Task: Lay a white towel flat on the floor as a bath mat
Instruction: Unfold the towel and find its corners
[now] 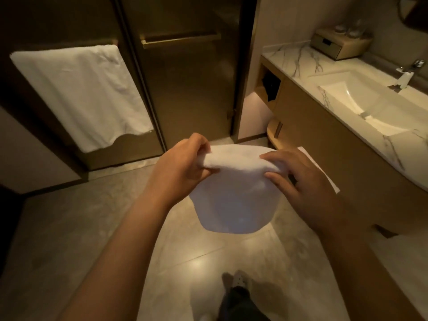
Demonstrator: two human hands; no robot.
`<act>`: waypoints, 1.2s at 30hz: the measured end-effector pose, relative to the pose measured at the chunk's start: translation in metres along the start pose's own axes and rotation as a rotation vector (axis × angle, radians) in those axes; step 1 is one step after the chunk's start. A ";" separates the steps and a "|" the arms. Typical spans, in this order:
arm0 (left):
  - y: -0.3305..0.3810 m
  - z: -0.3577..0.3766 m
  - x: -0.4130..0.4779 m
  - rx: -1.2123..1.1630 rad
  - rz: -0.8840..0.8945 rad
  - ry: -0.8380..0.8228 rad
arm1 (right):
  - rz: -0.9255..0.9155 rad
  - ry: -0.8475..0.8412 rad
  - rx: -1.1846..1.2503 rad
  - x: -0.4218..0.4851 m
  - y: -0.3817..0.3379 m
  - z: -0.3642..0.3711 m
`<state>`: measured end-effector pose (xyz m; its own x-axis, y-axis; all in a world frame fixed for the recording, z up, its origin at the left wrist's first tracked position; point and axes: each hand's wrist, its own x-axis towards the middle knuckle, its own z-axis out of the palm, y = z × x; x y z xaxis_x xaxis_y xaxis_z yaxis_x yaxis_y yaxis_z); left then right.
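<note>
I hold a folded white towel (234,200) in the air in front of me, above the tiled floor (81,228). My left hand (183,165) pinches its upper left edge with fingers closed on the fabric. On the upper right edge my right hand (301,181) grips the towel between thumb and fingers. The towel hangs down between both hands in a rounded bundle. A corner of white cloth shows behind my right hand.
Another white towel (81,93) hangs on a bar on the glass door at left. A shower door with a gold handle (180,40) is ahead. A marble vanity with sink (361,105) and tissue box (338,45) runs along the right. My foot (238,281) is below.
</note>
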<state>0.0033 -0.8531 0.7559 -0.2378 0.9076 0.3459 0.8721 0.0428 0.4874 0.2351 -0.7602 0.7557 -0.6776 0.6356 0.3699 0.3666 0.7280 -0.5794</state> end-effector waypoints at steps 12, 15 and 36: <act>0.029 -0.036 -0.056 0.078 0.040 0.070 | -0.042 0.158 -0.069 -0.040 -0.038 0.011; 0.036 -0.040 -0.056 0.057 0.087 0.117 | -0.074 0.193 -0.088 -0.041 -0.041 0.006; 0.072 -0.046 -0.059 -0.043 0.050 0.176 | 0.006 0.182 -0.004 -0.062 -0.022 -0.033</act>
<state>0.0604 -0.9226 0.8081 -0.2687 0.8211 0.5036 0.8668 -0.0219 0.4982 0.2904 -0.8069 0.7692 -0.5494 0.6755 0.4918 0.3732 0.7250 -0.5789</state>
